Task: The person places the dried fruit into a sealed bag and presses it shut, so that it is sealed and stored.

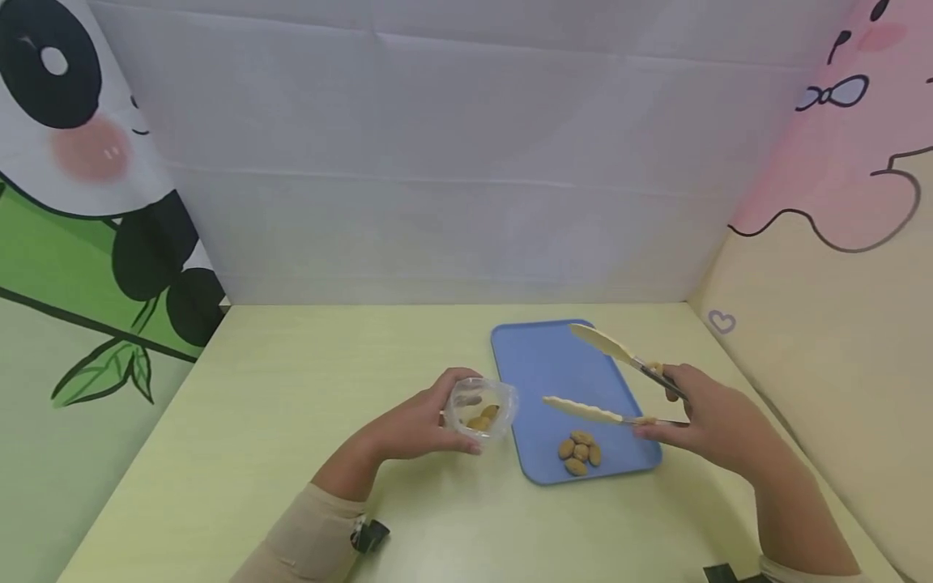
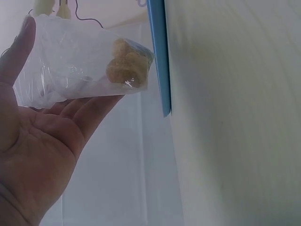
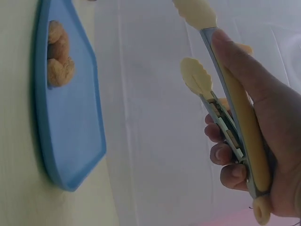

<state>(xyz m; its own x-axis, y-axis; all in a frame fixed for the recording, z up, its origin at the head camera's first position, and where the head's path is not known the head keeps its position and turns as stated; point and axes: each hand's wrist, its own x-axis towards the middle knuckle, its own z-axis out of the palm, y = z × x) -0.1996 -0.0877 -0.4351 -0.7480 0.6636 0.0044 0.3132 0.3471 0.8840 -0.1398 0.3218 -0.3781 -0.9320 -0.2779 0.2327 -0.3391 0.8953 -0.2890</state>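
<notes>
A clear plastic cup is held by my left hand, fingers and thumb on either side of its wall. It is raised off the table beside the tray's left edge, with a few brown nuts at its bottom. My right hand grips a pair of tongs with cream tips and metal arms, the arms spread apart. Nothing is between the tips, which hang above the blue tray. Several brown nuts lie clustered on the tray's near part.
The tray rests on a pale yellow table, right of its middle. A white panel stands along the back. Printed walls with a panda-like figure and a pink figure flank the left and right sides.
</notes>
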